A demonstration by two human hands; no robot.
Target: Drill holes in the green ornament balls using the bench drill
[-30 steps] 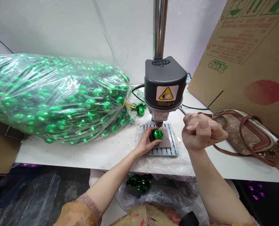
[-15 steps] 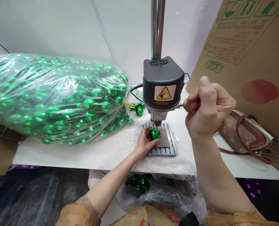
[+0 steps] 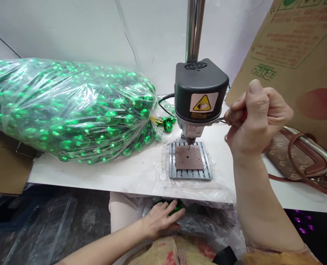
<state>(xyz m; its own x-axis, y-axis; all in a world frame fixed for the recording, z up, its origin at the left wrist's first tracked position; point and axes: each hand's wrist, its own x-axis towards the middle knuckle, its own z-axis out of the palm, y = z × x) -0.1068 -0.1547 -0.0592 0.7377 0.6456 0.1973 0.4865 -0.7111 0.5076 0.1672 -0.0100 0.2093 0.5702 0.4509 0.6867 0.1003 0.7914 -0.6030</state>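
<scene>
My right hand (image 3: 258,117) is wrapped round the red-ended lever handle of a small bench drill press (image 3: 202,90). Under the drill bit lies a brown square pad (image 3: 189,162) with a hole in it, on the slotted metal base (image 3: 177,175), and dark crumbs are scattered over both. My left hand (image 3: 163,219) is down in front of the table edge, palm down with fingers spread over shiny green balls (image 3: 177,208) in a clear plastic bag (image 3: 207,224) at my lap. Its fingertips touch or nearly touch the balls; its thumb is partly hidden.
A large tied plastic bag of green mirrored balls (image 3: 77,114) fills the table's left. A few loose green balls (image 3: 168,126) lie beside its neck. On the right are a patterned handbag (image 3: 304,154) and a tall cardboard box (image 3: 295,70); a metal column (image 3: 195,29) rises behind the drill.
My left hand has left the drill base, where it held a green ball under the bit, and moved down to the lap bag. My right hand stays on the handle. The view has shifted slightly.
</scene>
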